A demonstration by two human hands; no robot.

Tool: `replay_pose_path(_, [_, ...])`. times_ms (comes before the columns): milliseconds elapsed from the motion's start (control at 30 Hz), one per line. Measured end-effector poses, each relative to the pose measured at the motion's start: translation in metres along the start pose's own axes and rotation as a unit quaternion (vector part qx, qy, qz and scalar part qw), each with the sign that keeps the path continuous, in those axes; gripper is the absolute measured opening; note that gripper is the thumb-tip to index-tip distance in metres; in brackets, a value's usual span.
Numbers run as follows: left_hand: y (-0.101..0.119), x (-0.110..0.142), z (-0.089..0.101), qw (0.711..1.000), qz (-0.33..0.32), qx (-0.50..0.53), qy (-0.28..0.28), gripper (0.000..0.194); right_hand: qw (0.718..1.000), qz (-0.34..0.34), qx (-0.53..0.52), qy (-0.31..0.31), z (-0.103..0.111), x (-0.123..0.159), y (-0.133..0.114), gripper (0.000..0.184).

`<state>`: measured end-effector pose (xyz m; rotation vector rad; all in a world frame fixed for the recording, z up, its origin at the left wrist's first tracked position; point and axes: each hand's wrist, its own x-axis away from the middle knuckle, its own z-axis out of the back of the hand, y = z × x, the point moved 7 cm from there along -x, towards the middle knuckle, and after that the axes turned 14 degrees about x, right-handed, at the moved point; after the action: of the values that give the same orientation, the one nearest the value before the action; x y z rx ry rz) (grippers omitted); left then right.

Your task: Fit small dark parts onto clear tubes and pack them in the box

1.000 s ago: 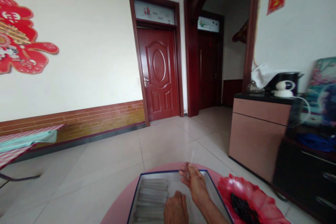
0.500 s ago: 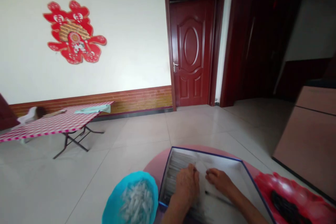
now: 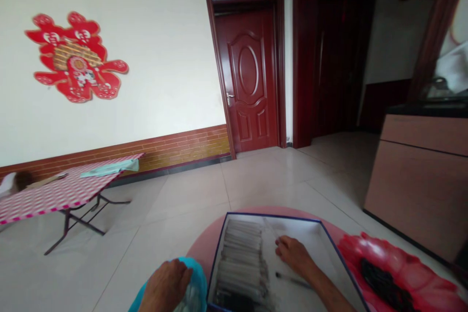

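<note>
My left hand (image 3: 166, 282) is over the turquoise bowl (image 3: 199, 278), fingers bent down and pressed together, their tips hidden. Part of the pale translucent pieces (image 3: 192, 297) in the bowl shows beside it. Above the shallow blue-edged box (image 3: 321, 239), my right hand (image 3: 294, 255) is closed in a pinch on a thin clear tube (image 3: 269, 228), which points up and left. Rows of slim clear tubes (image 3: 241, 258) fill the box's left side. Below my right hand lies a dark-tipped thin stick (image 3: 290, 280), partly covered by the forearm.
The box and bowl rest on a round pink table (image 3: 203, 243). To the right, a red leaf-shaped tray (image 3: 351, 248) holds a dark bundle (image 3: 383, 282). A checked folding table (image 3: 66, 190) stands at left, a cabinet (image 3: 420, 175) at right.
My left hand has moved left from the tubes in the box to the turquoise bowl. My right hand stays over the box. The view has turned slightly right and tilted up.
</note>
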<state>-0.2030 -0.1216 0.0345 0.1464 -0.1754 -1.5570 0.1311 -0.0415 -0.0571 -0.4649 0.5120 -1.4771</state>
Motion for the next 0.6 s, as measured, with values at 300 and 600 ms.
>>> replay_pose_path(300, [0.124,-0.023,-0.019,0.957,-0.172,0.222,0.072,0.024,0.990,0.101,0.047,0.090,0.016,0.013,-0.023,0.028])
replay_pose_path(600, [0.203,-0.050,-0.079,0.967,-0.179,0.177,-0.021,0.039,0.976,0.198,0.048,0.071,0.020,0.029,-0.051,0.029])
